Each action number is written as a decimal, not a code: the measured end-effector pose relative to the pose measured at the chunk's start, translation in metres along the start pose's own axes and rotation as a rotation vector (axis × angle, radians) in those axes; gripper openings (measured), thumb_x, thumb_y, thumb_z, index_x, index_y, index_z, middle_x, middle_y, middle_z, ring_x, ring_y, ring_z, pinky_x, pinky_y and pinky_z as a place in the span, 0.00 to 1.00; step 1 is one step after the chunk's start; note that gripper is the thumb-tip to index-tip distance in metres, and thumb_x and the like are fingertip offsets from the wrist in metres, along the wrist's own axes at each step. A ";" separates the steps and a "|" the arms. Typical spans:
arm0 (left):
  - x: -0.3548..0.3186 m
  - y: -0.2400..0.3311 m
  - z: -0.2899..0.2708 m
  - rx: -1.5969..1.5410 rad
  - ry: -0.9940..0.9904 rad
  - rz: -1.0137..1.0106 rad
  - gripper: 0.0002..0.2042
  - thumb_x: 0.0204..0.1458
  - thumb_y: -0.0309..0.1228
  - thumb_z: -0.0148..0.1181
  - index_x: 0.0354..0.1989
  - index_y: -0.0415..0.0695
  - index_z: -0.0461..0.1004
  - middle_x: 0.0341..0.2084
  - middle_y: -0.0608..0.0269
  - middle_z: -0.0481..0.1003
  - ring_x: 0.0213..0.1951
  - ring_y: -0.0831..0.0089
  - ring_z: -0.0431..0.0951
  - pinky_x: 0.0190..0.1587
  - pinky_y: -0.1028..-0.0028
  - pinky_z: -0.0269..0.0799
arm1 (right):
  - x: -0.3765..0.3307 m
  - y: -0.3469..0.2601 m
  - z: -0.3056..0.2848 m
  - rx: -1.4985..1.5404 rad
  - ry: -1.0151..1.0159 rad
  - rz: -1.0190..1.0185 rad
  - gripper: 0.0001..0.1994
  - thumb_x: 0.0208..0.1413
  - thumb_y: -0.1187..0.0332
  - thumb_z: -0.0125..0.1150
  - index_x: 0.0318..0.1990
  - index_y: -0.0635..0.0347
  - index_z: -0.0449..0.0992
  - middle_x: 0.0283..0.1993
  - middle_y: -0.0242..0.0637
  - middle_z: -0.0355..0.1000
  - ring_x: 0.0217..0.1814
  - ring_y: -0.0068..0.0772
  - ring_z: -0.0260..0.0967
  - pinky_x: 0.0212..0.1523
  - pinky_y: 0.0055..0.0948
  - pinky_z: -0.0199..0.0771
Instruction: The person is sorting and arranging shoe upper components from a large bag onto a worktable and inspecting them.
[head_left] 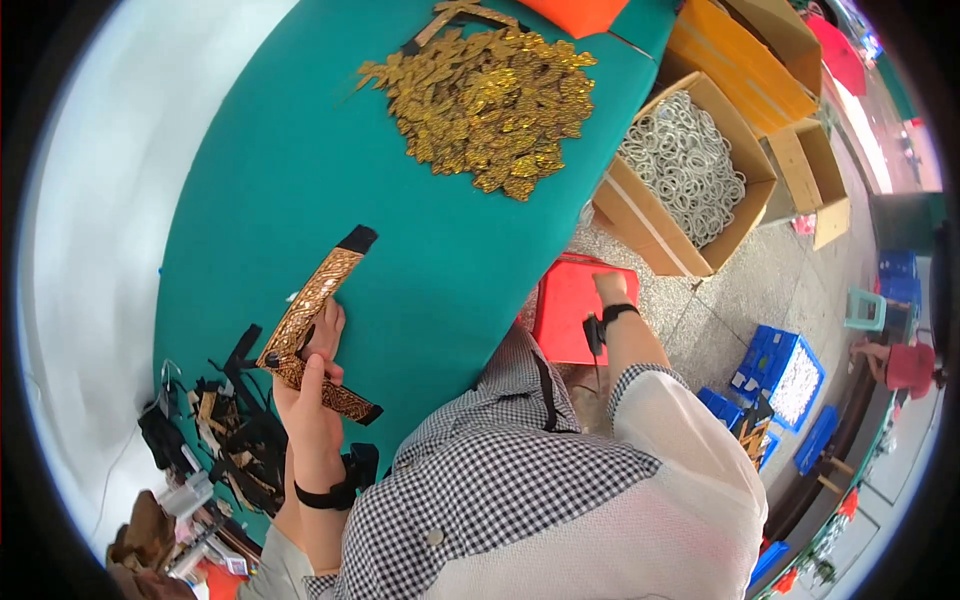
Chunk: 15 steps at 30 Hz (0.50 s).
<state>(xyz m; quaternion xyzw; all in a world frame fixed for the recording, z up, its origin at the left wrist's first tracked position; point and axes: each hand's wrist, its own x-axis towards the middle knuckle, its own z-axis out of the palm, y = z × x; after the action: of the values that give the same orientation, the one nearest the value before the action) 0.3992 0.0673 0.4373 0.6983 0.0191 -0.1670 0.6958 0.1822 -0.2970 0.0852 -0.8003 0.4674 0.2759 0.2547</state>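
Gripping one gold strap (312,300) mid-length, left hand (312,395) closed around it; right hand (610,288) reaching to one red bin (575,310), grip unclear. One gold pile (485,100).

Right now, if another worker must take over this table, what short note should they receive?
Left hand: holds two gold sequin strips with black ends, crossed, above the green table.
Right hand: down beside the table, on the red box on the floor; it does not seem to grip anything.
Pile of gold pieces: far side of the table.
Black and gold scraps: near table edge, left of the left hand.
Cardboard box of white rings: on the floor, to the right.
Done or left: the pictures cannot tell how many strips are finished.
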 end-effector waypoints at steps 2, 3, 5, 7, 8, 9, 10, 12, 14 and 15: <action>-0.005 0.001 0.001 -0.010 -0.028 -0.011 0.11 0.50 0.23 0.48 0.43 0.40 0.62 0.28 0.65 0.67 0.25 0.77 0.66 0.27 0.78 0.62 | -0.001 0.043 0.053 -0.169 -0.151 -0.089 0.18 0.48 0.58 0.47 0.36 0.63 0.75 0.40 0.51 0.70 0.45 0.45 0.68 0.46 0.36 0.68; -0.008 0.005 -0.002 -0.023 -0.044 -0.013 0.12 0.50 0.24 0.48 0.44 0.40 0.61 0.27 0.65 0.67 0.26 0.76 0.67 0.27 0.79 0.62 | 0.001 0.055 0.080 -0.202 -0.189 -0.114 0.19 0.46 0.57 0.49 0.37 0.64 0.74 0.41 0.51 0.70 0.45 0.47 0.67 0.46 0.37 0.68; -0.015 0.004 -0.013 -0.056 -0.019 -0.018 0.13 0.50 0.24 0.47 0.45 0.40 0.61 0.27 0.65 0.67 0.26 0.76 0.67 0.27 0.79 0.62 | 0.008 0.075 0.131 -0.221 -0.257 -0.093 0.21 0.45 0.56 0.51 0.39 0.65 0.72 0.43 0.51 0.68 0.47 0.47 0.66 0.47 0.37 0.67; -0.023 -0.003 -0.026 -0.070 0.013 -0.015 0.14 0.50 0.24 0.47 0.46 0.40 0.60 0.27 0.65 0.67 0.26 0.76 0.67 0.27 0.79 0.63 | 0.000 0.071 0.143 -0.228 -0.332 -0.084 0.23 0.43 0.55 0.52 0.42 0.66 0.71 0.45 0.51 0.67 0.48 0.47 0.65 0.49 0.36 0.66; -0.026 -0.008 -0.028 -0.080 0.027 -0.018 0.14 0.49 0.23 0.47 0.46 0.40 0.60 0.28 0.64 0.66 0.25 0.75 0.68 0.27 0.78 0.63 | -0.025 0.053 0.129 -0.137 -0.326 -0.071 0.26 0.43 0.54 0.53 0.45 0.65 0.68 0.47 0.52 0.66 0.50 0.46 0.64 0.50 0.36 0.65; -0.029 -0.011 -0.030 -0.096 0.042 -0.022 0.14 0.49 0.23 0.47 0.46 0.39 0.59 0.28 0.62 0.66 0.25 0.74 0.69 0.27 0.77 0.64 | -0.051 0.033 0.105 -0.049 -0.315 -0.053 0.29 0.42 0.53 0.54 0.49 0.65 0.64 0.48 0.52 0.65 0.52 0.45 0.63 0.51 0.36 0.64; -0.033 -0.011 -0.033 -0.090 0.016 0.003 0.16 0.49 0.25 0.48 0.47 0.38 0.59 0.29 0.62 0.66 0.25 0.74 0.68 0.27 0.77 0.65 | -0.061 0.022 0.092 -0.038 -0.351 -0.047 0.35 0.40 0.52 0.57 0.54 0.63 0.58 0.53 0.51 0.61 0.55 0.46 0.59 0.53 0.38 0.61; -0.037 -0.014 -0.030 -0.087 -0.001 0.001 0.19 0.50 0.26 0.48 0.51 0.39 0.57 0.31 0.61 0.66 0.26 0.76 0.67 0.25 0.78 0.64 | -0.064 0.017 0.091 -0.012 -0.369 0.094 0.37 0.39 0.53 0.59 0.56 0.62 0.55 0.56 0.51 0.57 0.57 0.48 0.57 0.55 0.39 0.60; -0.043 -0.015 -0.026 -0.069 -0.008 -0.006 0.24 0.51 0.30 0.48 0.57 0.39 0.52 0.35 0.60 0.65 0.28 0.76 0.65 0.24 0.79 0.64 | -0.059 0.020 0.099 0.013 -0.383 0.224 0.39 0.39 0.53 0.60 0.58 0.62 0.52 0.59 0.50 0.52 0.58 0.49 0.55 0.56 0.40 0.59; -0.049 -0.022 -0.031 -0.062 -0.012 -0.015 0.24 0.51 0.30 0.48 0.57 0.39 0.52 0.35 0.60 0.65 0.28 0.76 0.65 0.24 0.79 0.64 | -0.057 0.023 0.104 0.067 -0.330 0.226 0.41 0.38 0.54 0.61 0.59 0.60 0.49 0.61 0.50 0.47 0.60 0.50 0.52 0.57 0.40 0.57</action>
<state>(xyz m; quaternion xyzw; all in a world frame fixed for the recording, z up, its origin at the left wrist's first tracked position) 0.3541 0.1086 0.4280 0.6751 0.0256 -0.1759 0.7160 0.1169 -0.2030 0.0455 -0.6779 0.5149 0.4145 0.3218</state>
